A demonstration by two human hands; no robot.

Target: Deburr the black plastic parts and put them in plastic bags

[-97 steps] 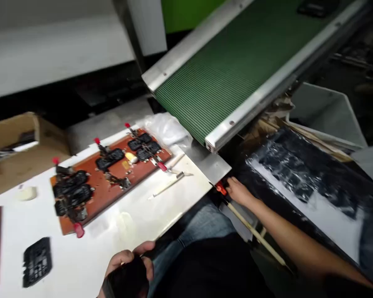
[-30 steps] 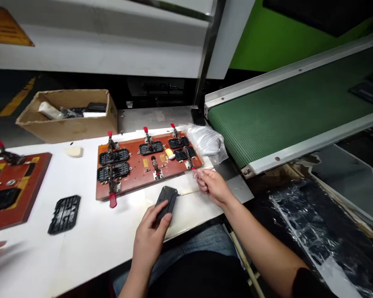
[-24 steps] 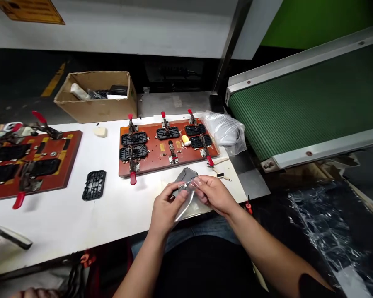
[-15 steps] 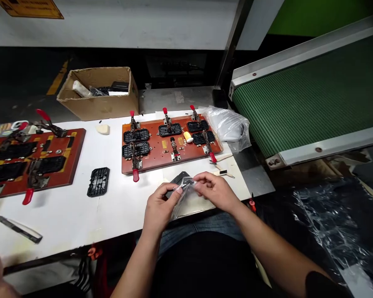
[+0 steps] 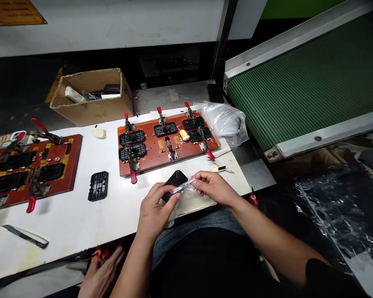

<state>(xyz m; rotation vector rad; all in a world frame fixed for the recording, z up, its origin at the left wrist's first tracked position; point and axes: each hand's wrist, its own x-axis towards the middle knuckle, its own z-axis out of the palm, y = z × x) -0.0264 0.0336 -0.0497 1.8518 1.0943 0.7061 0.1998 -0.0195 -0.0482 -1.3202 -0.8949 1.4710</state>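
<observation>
Centre: left hand (image 5: pixel 154 207) holds black case (image 5: pixel 177 177), clear film (image 5: pixel 182 187); right hand (image 5: pixel 216 188) pinches film
Film likely limp, slippery: grip edges.

Bare white tabletop (image 5: pixel 122 202) left of the left hand (image 5: pixel 153 209) leaves passage up to 1 loose black ribbed plate (image 5: pixel 98 186).

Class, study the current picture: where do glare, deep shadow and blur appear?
Head view: bright glints on the clear film and the crumpled plastic at right; head view: deep shadow behind the cardboard box; head view: the other person's hand at bottom looks slightly blurred.
</observation>
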